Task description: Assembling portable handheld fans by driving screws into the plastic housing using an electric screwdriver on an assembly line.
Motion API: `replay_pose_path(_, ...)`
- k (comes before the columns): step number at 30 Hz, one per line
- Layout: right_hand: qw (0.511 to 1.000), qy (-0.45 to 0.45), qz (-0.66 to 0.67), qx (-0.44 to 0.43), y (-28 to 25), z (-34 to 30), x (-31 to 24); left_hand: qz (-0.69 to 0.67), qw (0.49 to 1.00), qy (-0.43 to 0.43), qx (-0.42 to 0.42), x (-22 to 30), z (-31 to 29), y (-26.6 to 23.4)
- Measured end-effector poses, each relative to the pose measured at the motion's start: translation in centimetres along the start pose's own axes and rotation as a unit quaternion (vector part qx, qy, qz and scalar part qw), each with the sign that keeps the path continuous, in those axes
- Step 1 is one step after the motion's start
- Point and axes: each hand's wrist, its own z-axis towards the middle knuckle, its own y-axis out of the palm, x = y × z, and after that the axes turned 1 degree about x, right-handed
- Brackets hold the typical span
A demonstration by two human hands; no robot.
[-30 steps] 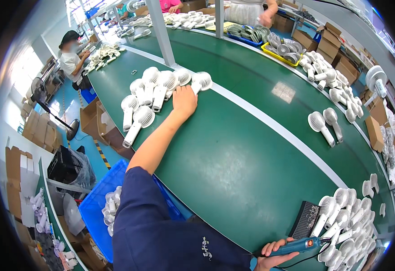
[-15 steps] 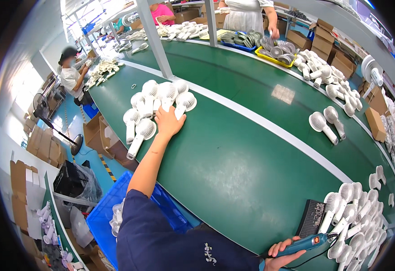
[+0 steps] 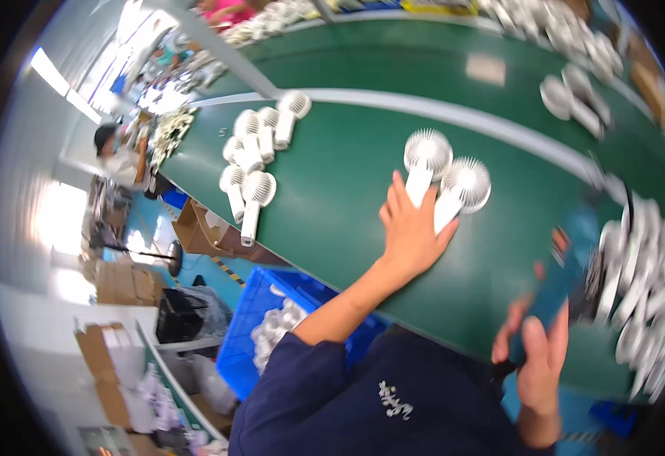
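Two white handheld fans, a left one [image 3: 427, 156] and a right one [image 3: 465, 186], lie side by side on the green worktable [image 3: 332, 220]. My left hand [image 3: 416, 235] is closed over their handles, thumb against the right one. In my right hand [image 3: 534, 353] is a teal electric screwdriver [image 3: 560, 277], held upright and smeared by motion. It hangs above the table's near right part, and the fingers wrap its lower end. Several more white fans [image 3: 256, 190] form a group on the table to the left.
A dense pile of white fans [image 3: 644, 281] covers the right end of the table. Two fans [image 3: 572, 102] lie beyond the pale divider strip [image 3: 424, 114]. Below the near edge stands a blue crate [image 3: 245, 338] with white parts. Another person [image 3: 123, 156] works at the far left.
My left hand has come right, bringing two fans away from the left group. My right hand has raised the screwdriver and turned it upright. The view has shifted.
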Motion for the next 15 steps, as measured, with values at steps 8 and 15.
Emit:
replay_pose_path(8, 0.869, -0.231, -0.336, -0.279, 15.2, -0.4, -4.9, -0.12, 0.981, 0.153, -0.017, 2.0, -1.1, 1.0)
replay_pose_path(15, 0.839, -0.195, -0.195, -0.47, 20.0, -3.0, -4.5, 0.006, 0.985, -0.042, 0.168, -16.8, -2.4, -8.5)
